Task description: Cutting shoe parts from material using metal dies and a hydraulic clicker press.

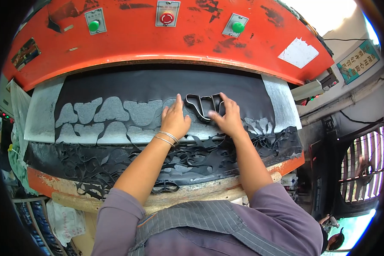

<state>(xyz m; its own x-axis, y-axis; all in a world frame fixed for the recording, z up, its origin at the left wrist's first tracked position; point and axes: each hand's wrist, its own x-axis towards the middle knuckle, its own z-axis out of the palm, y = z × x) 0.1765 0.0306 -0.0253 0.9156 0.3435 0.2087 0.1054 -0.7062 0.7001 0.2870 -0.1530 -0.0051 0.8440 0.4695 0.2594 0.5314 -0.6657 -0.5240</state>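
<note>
White plastic bag (66, 219): showing at lower left, contents hidden. Black offcuts (192, 155): lying heaped. Left hand (175, 119): resting open, fingers extending, on black sheet (153, 83). Right hand (229, 117): gripping metal cutting die (202, 117), sitting on sheet, open compartments facing up. Orange press (136, 38): spanning behind.

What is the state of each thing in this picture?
Black sheet: flat, partly cut, with shaped holes
Metal cutter: held at its right side
Left hand: open, holding nothing
Right hand: gripping the cutter
Scraps: tangled, on the sheet's near side
Red button: cannot tell whether pressed
Green buttons: likewise unclear
</note>
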